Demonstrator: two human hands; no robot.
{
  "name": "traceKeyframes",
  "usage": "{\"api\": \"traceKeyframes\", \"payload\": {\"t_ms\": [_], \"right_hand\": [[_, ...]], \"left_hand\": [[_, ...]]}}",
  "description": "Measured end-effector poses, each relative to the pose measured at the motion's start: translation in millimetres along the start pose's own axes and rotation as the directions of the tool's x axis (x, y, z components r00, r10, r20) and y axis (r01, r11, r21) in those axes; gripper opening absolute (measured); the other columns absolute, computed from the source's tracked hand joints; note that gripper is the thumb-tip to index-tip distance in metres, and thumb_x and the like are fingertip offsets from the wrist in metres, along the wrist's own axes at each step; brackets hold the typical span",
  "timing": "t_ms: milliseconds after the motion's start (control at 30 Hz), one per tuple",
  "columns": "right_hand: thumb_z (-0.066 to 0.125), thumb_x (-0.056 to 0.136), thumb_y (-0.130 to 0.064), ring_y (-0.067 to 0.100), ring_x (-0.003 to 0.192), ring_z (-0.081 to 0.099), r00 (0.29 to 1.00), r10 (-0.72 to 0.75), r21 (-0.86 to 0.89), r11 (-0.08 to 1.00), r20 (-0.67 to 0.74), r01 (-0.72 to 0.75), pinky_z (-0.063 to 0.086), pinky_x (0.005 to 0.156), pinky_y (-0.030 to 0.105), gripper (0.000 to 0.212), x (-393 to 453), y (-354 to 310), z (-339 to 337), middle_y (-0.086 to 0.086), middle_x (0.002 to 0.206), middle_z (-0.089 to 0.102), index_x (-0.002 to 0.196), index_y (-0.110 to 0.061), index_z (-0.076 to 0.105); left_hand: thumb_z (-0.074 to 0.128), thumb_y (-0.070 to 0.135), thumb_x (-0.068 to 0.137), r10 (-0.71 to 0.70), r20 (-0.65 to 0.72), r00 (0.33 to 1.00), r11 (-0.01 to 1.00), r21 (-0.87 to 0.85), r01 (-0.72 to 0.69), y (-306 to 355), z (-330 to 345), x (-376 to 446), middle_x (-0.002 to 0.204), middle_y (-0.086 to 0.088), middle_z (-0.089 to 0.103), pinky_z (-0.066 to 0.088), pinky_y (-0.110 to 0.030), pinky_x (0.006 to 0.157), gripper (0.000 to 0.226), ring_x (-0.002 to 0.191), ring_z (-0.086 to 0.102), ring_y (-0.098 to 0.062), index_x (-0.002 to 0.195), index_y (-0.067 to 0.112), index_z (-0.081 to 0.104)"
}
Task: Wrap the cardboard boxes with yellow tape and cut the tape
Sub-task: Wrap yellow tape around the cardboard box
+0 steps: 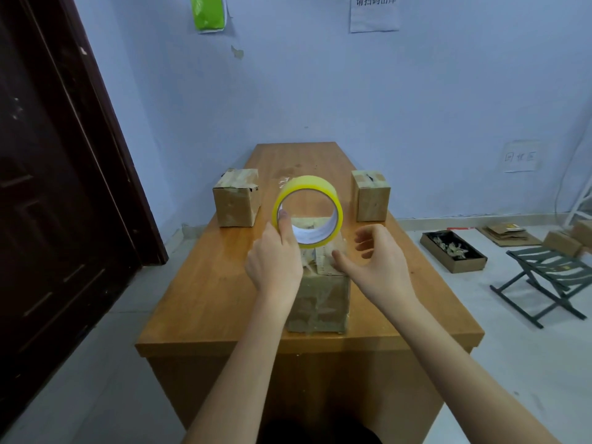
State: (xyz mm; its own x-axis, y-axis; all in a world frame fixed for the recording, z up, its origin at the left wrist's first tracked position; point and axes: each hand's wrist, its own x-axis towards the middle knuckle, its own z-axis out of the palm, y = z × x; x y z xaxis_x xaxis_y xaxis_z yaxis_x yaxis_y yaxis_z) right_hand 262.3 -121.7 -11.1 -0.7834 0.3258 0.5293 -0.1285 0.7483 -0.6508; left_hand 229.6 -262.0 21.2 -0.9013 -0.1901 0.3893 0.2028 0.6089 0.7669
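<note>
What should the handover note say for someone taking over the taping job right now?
Left hand: holds the yellow tape roll upright above the near box, one finger inside the core.
Right hand: empty, fingers loosely curled, thumb near the near box's top.
Boxes: the near box sits at the front middle of the wooden table; the far left box and far right box stand further back.
Done: no yellow tape visible on any box.
Left: pull the tape end, wrap each box, cut. No cutter in view.

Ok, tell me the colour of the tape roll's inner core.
White, on the tape roll; head view.
</note>
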Motion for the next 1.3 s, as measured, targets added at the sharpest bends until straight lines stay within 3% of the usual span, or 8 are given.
{"api": "traceKeyframes", "payload": {"t_ms": [367,500,567,667,800,967,1167,1300], "right_hand": [[0.027,0.09,-0.053,0.027,0.131,0.048,0.933,-0.27,-0.413,0.841,0.239,0.349,0.024,0.109,0.036,0.071,-32.8,-9.6,10.6,0.011,0.133,0.058,0.128,-0.002,0.059],[0.025,0.086,-0.056,0.021,0.14,0.035,0.871,-0.338,-0.269,0.855,0.357,0.442,0.014,0.115,0.029,0.074,-29.3,-10.9,5.7,0.005,0.143,0.049,0.137,-0.009,0.051],[0.042,0.091,-0.044,0.012,0.137,0.037,0.882,-0.271,0.152,0.962,0.385,0.229,0.016,0.117,0.025,0.052,-23.7,-10.1,-2.1,-0.006,0.136,0.054,0.128,-0.013,0.06],[0.06,0.093,-0.018,0.018,0.111,0.063,0.967,0.091,0.675,0.7,0.239,-0.233,0.044,0.105,0.042,0.018,-8.1,-3.2,-20.0,0.006,0.111,0.071,0.106,-0.008,0.067],[0.075,0.073,-0.039,0.005,0.103,0.061,0.944,0.089,0.519,0.816,0.319,-0.253,0.054,0.085,0.025,0.058,7.4,-10.2,-21.0,-0.004,0.114,0.063,0.121,-0.018,0.051],[0.053,0.097,-0.017,0.008,0.075,0.053,0.978,0.097,0.467,0.867,0.184,-0.174,0.047,0.053,0.013,0.011,26.4,-20.1,-19.8,-0.003,0.081,0.051,0.088,-0.017,0.047],[0.048,0.099,-0.018,0.023,0.088,0.056,0.971,0.211,0.542,0.806,0.115,-0.239,0.046,0.075,0.036,0.011,26.2,3.8,-14.7,0.021,0.099,0.061,0.088,-0.013,0.048],[0.048,0.1,-0.021,0.018,0.08,0.058,0.976,0.196,0.509,0.833,0.094,-0.216,0.047,0.063,0.027,0.015,28.8,11.7,-16.7,0.008,0.085,0.062,0.085,-0.018,0.051]], "left_hand": [[0.018,0.046,0.101,-0.01,0.014,1.0,1.0,0.009,0.01,0.8,1.6,0.2,0.083,-0.008,0.057,0.032,-0.031,0.064,0.053,0.077,0.052,-0.025,0.092,0.01,0.056],[0.017,0.047,0.101,0.017,0.049,0.999,0.993,0.112,-0.023,8.7,4.0,-4.6,0.101,-0.014,0.064,0.031,-0.032,0.069,0.055,0.087,0.055,-0.03,0.104,0.009,0.057],[0.017,0.048,0.101,0.019,0.055,0.998,0.991,0.133,-0.026,9.9,4.0,-4.2,0.099,-0.014,0.063,0.03,-0.032,0.071,0.054,0.095,0.057,-0.034,0.104,0.01,0.056],[0.016,0.048,0.101,-0.006,0.063,0.998,0.996,0.086,0.0,9.8,1.8,-3.2,0.089,-0.009,0.058,0.032,-0.032,0.069,0.051,0.086,0.055,-0.03,0.093,0.012,0.053],[0.016,0.047,0.101,0.075,0.065,0.995,0.972,0.22,-0.088,14.1,4.7,-8.5,0.103,-0.012,0.065,0.03,-0.032,0.069,0.052,0.096,0.059,-0.033,0.116,0.013,0.053],[0.014,0.054,0.097,0.167,0.114,0.979,0.924,0.329,-0.196,10.5,7.7,-15.6,0.102,-0.01,0.066,0.032,-0.031,0.068,0.058,0.095,0.061,-0.032,0.134,0.019,0.042],[0.033,0.068,0.088,0.344,0.322,0.882,0.853,0.284,-0.437,-14.3,9.8,-32.3,0.125,-0.001,0.059,0.043,-0.028,0.087,0.071,0.116,0.054,-0.019,0.136,0.017,0.038],[0.034,0.07,0.088,0.453,0.386,0.804,0.724,0.367,-0.584,-23.3,8.3,-33.4,0.157,0.001,0.022,0.009,-0.019,0.111,0.084,0.142,0.022,-0.01,0.15,0.016,0.019]]}}
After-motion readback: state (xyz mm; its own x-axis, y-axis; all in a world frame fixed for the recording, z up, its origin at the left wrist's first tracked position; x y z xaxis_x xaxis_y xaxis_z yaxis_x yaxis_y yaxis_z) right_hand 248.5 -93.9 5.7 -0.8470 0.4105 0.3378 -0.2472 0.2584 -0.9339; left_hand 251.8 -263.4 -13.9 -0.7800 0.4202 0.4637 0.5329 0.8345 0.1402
